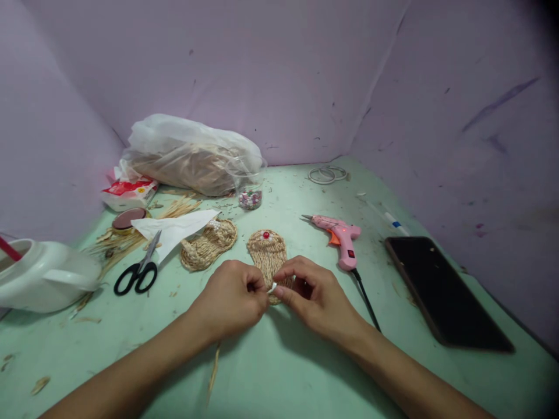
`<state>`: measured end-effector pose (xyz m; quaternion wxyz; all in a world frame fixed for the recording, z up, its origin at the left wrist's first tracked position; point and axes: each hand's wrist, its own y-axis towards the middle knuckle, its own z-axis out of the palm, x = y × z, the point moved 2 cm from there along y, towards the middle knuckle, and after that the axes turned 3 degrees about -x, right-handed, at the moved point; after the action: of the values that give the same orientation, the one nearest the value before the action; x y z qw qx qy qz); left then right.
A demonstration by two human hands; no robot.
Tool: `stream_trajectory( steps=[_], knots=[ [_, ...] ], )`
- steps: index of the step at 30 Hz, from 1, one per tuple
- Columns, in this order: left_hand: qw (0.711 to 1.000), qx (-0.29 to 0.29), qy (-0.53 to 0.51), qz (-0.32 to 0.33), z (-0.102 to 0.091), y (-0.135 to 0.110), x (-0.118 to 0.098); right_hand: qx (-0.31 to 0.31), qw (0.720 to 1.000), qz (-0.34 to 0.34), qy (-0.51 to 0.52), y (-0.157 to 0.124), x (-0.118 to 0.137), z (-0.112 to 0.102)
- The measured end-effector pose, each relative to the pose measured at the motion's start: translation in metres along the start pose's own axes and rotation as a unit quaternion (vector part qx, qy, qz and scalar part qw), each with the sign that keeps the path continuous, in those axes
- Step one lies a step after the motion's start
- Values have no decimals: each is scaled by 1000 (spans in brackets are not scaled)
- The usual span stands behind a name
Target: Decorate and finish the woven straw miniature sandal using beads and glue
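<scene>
My left hand (233, 299) and my right hand (312, 294) meet over the near end of a small woven straw sandal (267, 253) lying on the green table. Both hands are closed in a pinch on something small and white between the fingertips; I cannot make out what it is. The sandal has a red and white bead at its far end. A second woven straw sandal (208, 244) lies just to the left of it, apart from my hands.
A pink glue gun (341, 235) with a black cord lies right of the sandals, and a dark phone (445, 288) farther right. Black scissors (138, 270), white paper (174, 228), loose straw, a white jug (48, 276), a cup of beads (250, 195) and a plastic bag (192, 154) fill the left and back.
</scene>
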<state>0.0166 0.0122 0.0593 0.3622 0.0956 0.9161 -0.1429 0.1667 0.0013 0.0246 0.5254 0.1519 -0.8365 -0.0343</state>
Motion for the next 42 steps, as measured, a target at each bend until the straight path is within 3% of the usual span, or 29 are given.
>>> stream_trajectory(
  steps=[4, 7, 11, 16, 20, 25, 29, 37, 40, 42],
  knots=[
    [1000, 1, -7, -13, 2, 1, 1, 2, 999, -37, 14, -2, 1, 1],
    [994, 14, -100, -47, 2, 4, 5, -8, 996, -92, -15, -4, 3, 0],
    [940, 45, -308, -137, 4, 9, 11, -41, 988, -132, -72, -5, 4, -2],
    [861, 106, -466, -174, 6, 11, 14, -74, 994, -82, 12, -2, 3, -3],
    [840, 177, -487, -162, 9, 11, 17, -54, 994, -10, 89, 1, 2, -1],
    [834, 267, -443, -192, 14, 13, 22, 20, 990, -40, 134, 2, 7, 0],
    [856, 275, -393, -192, 14, 11, 21, 63, 985, -108, 122, 0, 9, 0],
    [906, 204, -322, -183, 7, 9, 21, 92, 980, -164, 70, -4, 12, 0],
    [916, 155, -321, -185, 4, 13, 22, 65, 981, -158, 88, -2, 11, -2],
    [918, 128, -326, -187, 3, 15, 22, 14, 985, -126, 119, 0, 9, -6]
  ],
)
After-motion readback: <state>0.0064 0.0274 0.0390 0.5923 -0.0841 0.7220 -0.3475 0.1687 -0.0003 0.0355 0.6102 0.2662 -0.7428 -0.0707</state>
